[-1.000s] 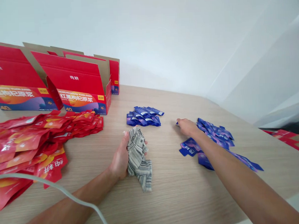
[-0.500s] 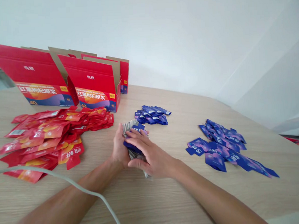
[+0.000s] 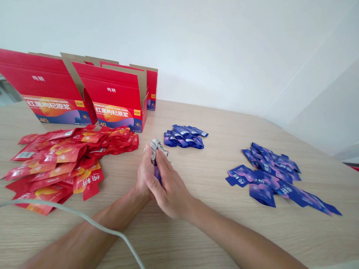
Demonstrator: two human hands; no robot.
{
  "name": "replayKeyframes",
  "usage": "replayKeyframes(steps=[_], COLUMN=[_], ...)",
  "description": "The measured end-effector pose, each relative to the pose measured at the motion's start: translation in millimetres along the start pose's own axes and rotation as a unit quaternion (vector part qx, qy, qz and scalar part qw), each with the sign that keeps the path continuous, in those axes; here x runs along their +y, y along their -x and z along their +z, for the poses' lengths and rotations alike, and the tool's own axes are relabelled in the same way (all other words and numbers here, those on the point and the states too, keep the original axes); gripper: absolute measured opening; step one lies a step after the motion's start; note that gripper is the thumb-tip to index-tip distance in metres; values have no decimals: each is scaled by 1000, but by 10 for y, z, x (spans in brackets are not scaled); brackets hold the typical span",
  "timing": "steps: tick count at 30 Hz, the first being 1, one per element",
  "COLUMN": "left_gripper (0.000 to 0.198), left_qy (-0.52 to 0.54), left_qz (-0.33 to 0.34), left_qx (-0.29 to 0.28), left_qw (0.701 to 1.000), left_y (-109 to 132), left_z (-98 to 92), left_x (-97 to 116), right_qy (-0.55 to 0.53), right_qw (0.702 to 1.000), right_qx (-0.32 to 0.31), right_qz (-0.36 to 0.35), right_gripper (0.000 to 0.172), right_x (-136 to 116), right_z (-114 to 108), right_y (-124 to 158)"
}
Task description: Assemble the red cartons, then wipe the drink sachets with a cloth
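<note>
**Both hands closed on cloth and blue sachet, mid-tabletop**

My left hand [image 3: 145, 176] and right hand [image 3: 166, 186] are pressed together, fingers curled shut. Between them: a crumpled grey-and-white striped cloth [image 3: 155, 145], its top sticking out above my fingertips, and a small blue foil sachet [image 3: 157, 174], only a sliver visible between the palms. Which hand grips which item I can't tell exactly; both hands touch the bundle. The bundle sits above the middle of the light wood-grain tabletop [image 3: 202, 236], slightly toward the far edge.

Just beyond my fingertips, a small tidy stack of blue foil sachets [image 3: 185, 136]. Well apart toward the right edge, a loose scattered pile of blue foil sachets [image 3: 273, 178]. Toward the left edge, a wide spread of red-and-orange foil pouches [image 3: 64, 159]. Behind those, along the far edge, open red cardboard cartons with printed fronts [image 3: 112, 97], flaps up. A pale grey cable [image 3: 82, 220] crosses over my left forearm near the front edge.
</note>
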State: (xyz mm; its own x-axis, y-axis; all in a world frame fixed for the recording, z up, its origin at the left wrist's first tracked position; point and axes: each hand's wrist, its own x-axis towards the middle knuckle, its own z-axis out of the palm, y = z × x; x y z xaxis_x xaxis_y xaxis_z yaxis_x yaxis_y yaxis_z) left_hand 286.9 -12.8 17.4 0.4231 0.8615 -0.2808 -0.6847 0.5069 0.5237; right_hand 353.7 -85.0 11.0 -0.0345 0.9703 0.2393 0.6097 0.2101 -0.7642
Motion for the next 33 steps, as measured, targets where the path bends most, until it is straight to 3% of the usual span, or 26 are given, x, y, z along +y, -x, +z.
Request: replayKeyframes(steps=[6, 9, 13, 16, 18, 20, 23, 30, 33], left_gripper=[52, 55, 63, 67, 68, 67, 62, 45, 43], left_qy=[-4, 15, 41, 46, 43, 43, 45, 38, 9], left_qz=[-14, 3, -13, -50, -74, -84, -72, -18, 12], left_qx=[13, -16, -72, -95, -91, -84, -68, 2, -2], left_qw=[1000, 1000, 996, 993, 992, 992, 994, 999, 1000], left_y=[50, 48, 21, 27, 51, 88, 146, 71, 41], left_z=[58, 70, 75, 62, 55, 62, 93, 42, 18], left_x=[69, 89, 79, 35, 4, -20, -44, -18, 39], right_qy=[36, -1, -198, -335, -255, -89, 55, 51, 45], right_qw=[997, 993, 969, 929, 954, 983, 993, 998, 997], right_qx=[-9, 12, 135, 158, 158, 158, 105, -28, -52], right_qz=[-74, -113, -53, 5, 14, 19, 26, -16, -24], right_gripper=[86, 82, 68, 69, 63, 56, 72, 102, 99], right_x=[-72, -29, 81, 221, 330, 412, 409, 50, -33], right_z=[-123, -303, -519, -533, -469, -374, -222, -5, -17], right_y=[160, 158, 41, -113, -203, -248, -213, 46, 127])
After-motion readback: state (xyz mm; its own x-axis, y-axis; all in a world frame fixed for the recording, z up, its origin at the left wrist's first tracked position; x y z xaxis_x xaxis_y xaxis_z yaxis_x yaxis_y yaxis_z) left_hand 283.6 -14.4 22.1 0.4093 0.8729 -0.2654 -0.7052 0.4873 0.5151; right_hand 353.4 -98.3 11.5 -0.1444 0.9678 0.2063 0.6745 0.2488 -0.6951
